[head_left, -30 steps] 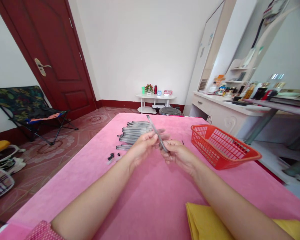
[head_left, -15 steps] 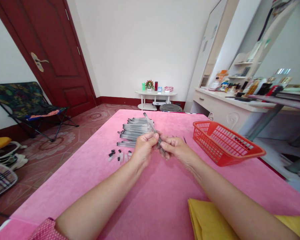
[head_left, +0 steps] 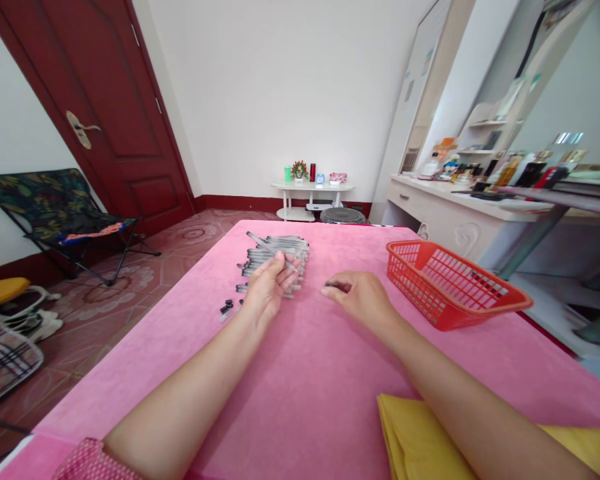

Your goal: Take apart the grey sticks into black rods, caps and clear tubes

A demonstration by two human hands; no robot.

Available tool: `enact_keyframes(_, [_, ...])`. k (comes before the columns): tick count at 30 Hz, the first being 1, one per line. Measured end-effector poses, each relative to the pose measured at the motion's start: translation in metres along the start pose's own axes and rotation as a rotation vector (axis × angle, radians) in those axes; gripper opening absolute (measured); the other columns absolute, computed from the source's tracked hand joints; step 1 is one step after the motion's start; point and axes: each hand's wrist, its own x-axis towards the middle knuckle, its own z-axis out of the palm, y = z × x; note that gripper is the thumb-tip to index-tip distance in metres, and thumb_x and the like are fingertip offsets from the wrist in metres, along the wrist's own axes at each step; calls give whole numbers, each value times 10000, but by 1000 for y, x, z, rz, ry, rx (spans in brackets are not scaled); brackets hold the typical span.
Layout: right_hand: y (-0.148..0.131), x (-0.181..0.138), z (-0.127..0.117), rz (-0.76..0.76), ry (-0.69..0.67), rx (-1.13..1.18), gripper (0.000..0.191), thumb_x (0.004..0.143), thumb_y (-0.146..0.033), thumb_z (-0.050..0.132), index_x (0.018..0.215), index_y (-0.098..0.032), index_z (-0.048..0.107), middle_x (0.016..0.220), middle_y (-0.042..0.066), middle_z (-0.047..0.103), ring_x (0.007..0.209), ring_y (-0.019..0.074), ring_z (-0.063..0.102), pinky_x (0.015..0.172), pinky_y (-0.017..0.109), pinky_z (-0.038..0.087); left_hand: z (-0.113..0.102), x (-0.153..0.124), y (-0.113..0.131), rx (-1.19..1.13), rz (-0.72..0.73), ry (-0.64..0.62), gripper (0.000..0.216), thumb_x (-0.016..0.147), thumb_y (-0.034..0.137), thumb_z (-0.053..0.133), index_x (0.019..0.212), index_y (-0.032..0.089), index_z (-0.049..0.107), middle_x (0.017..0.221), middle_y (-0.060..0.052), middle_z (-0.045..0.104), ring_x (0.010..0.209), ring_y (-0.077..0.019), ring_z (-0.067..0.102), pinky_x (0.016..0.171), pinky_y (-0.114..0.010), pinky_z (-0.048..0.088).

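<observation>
My left hand (head_left: pixel 271 283) pinches a grey, see-through pen (head_left: pixel 263 244) between thumb and fingers. The pen slants with its dark end up and to the left, and its thin end points to the right. Below and behind it lies a row of similar pens (head_left: pixel 260 256) on the pink cloth. My right hand (head_left: pixel 363 293) is closed, apart from the left, with a small dark piece (head_left: pixel 333 285) at its fingertips that looks like a pen cap; most of it is hidden. Several small black pieces (head_left: pixel 227 306) lie left of my left wrist.
A red plastic basket (head_left: pixel 445 315) stands on the pink cloth (head_left: pixel 300 400) to the right. Folded yellow cloth (head_left: pixel 415 433) lies under my right forearm. Beyond are a low white table (head_left: pixel 307 188), a dressing table (head_left: pixel 433 207) with bottles, and a folding chair (head_left: pixel 45 207).
My hands, together on one pen before, have come apart. The left moved left with the pen, now lying flatter; the right moved slightly right with the small dark piece.
</observation>
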Motion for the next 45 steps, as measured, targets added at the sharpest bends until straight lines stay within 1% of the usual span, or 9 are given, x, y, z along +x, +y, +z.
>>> enact_keyframes(6, [15, -2, 17, -26, -221, 50, 98, 688, -235, 612, 692, -189, 699, 703, 43, 684, 651, 163, 597, 586, 246, 397, -5, 10, 15, -44, -25, 83, 117, 770, 274, 609, 838, 181, 594, 917, -15, 670, 852, -133, 639, 769, -259, 495])
enact_keyframes(9, [7, -7, 30, -17, -308, 283, 127, 663, -179, 605, 754, -158, 692, 707, 42, 681, 636, 156, 601, 580, 244, 427, -6, 10, 17, -34, -34, 100, 117, 778, 276, 600, 838, 175, 595, 920, -27, 673, 871, -138, 635, 762, -247, 494])
enact_keyframes(12, [-5, -7, 31, 0, -277, 647, 313, 650, -147, 595, 958, -153, 651, 901, 62, 680, 729, 156, 624, 659, 265, 476, -5, 8, 15, -28, -55, 79, 135, 765, 289, 614, 844, 181, 599, 885, -15, 676, 818, -121, 642, 743, -234, 492])
enact_keyframes(15, [-11, -2, 21, 32, -160, 789, 262, 658, -193, 606, 915, -155, 648, 930, 69, 670, 740, 161, 630, 696, 296, 492, -3, 4, 12, -9, -84, 17, 158, 734, 293, 646, 842, 184, 610, 852, -3, 674, 743, -105, 645, 701, -223, 491])
enact_keyframes(20, [-7, 4, 5, 147, -47, 828, 244, 701, -347, 597, 821, -140, 645, 721, 40, 648, 572, 136, 597, 521, 245, 462, 5, -9, 0, 140, -141, -145, 230, 674, 316, 694, 841, 165, 644, 818, -36, 680, 678, -114, 632, 644, -221, 477])
enact_keyframes(28, [-5, 3, 6, 189, -21, 811, 313, 729, -439, 558, 770, -140, 643, 692, 37, 630, 588, 134, 555, 513, 239, 444, 10, -19, -12, 225, -178, -306, 240, 617, 330, 728, 774, 153, 683, 767, -37, 666, 670, -125, 596, 661, -247, 460])
enact_keyframes(34, [-6, 5, 0, 112, 129, 720, 263, 698, -366, 605, 821, -136, 636, 775, 53, 643, 674, 145, 555, 593, 249, 437, 7, -20, -21, 567, 2, -439, 243, 607, 359, 719, 603, 121, 673, 556, -11, 589, 509, -94, 494, 519, -214, 363])
enact_keyframes(40, [-6, 4, 2, 33, 88, 695, 170, 699, -299, 587, 699, -132, 621, 664, 23, 611, 646, 146, 545, 598, 251, 413, 10, -22, -27, 731, 116, -585, 282, 614, 378, 701, 607, 100, 657, 536, 4, 562, 504, -87, 468, 517, -211, 344])
enact_keyframes(45, [7, 9, -7, 25, -6, 655, 142, 731, -223, 504, 722, -134, 613, 686, 35, 625, 668, 154, 572, 640, 261, 421, 7, -17, -17, 773, 178, -474, 333, 687, 406, 634, 775, 88, 674, 634, -29, 617, 561, -103, 518, 525, -206, 375])
